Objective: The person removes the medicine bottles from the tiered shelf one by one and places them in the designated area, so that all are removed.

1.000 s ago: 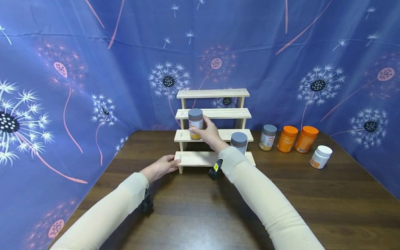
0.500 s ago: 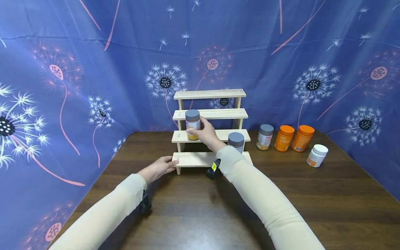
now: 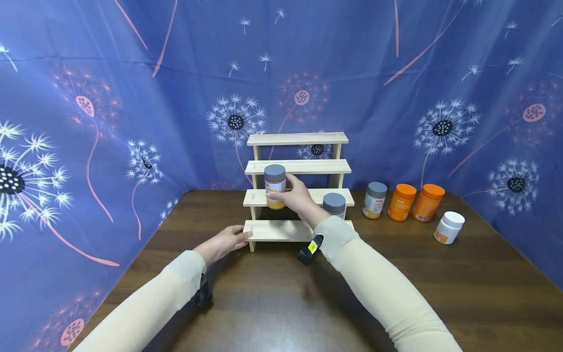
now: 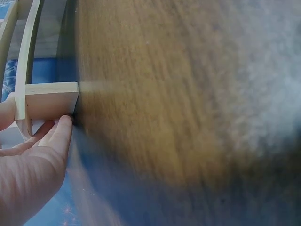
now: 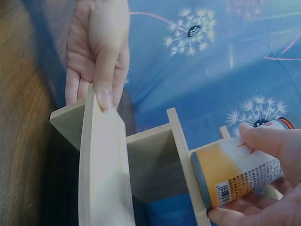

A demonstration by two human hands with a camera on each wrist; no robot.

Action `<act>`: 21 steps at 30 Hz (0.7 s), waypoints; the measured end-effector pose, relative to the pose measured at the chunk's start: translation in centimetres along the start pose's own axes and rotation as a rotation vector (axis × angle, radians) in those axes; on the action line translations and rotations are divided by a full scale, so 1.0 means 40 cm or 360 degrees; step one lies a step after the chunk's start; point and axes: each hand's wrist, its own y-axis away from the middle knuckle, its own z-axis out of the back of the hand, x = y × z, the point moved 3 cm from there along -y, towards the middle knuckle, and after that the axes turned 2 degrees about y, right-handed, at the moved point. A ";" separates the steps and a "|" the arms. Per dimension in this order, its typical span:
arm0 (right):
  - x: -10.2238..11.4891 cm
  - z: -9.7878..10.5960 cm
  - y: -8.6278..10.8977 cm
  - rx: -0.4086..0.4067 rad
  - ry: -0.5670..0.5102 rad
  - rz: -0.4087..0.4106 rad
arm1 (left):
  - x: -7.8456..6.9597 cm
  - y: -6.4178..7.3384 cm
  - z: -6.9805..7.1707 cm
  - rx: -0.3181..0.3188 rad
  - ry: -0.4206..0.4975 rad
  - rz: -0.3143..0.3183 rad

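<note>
A four-step wooden shelf stand (image 3: 279,231) is on the dark table. My left hand (image 3: 225,243) grips the left end of its lowest step, with the thumb on top, as the right wrist view shows; the fingers lie against the side support (image 4: 51,101). A supplement jar (image 3: 274,186) with a grey lid and yellow-and-white label is upright at the left end of the second step from the bottom. Around it curl the fingers and thumb of my right hand (image 3: 301,199); its base meets the board. Another grey-lidded jar (image 3: 334,200) is on that step's right end, partly hidden by my sleeve.
Right of the stand, on the table (image 3: 281,293), are a grey-lidded jar (image 3: 374,201), two orange jars (image 3: 401,204) (image 3: 427,204) and a smaller white jar (image 3: 448,229). A blue dandelion-print cloth (image 3: 184,98) hangs behind and along both sides.
The head view has shifted slightly. Both hands keep their holds, and the jar in my right hand stays at about the same spot on the second step.
</note>
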 end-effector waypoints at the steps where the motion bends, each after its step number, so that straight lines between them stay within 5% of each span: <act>1: 0.001 0.003 0.006 0.0010 0.0003 0.0001 | 0.001 0.000 -0.001 -0.0005 0.0002 0.0004; 21: 0.016 0.024 0.090 0.0084 -0.0005 0.0051 | 0.005 -0.001 -0.001 0.0023 0.0022 -0.0022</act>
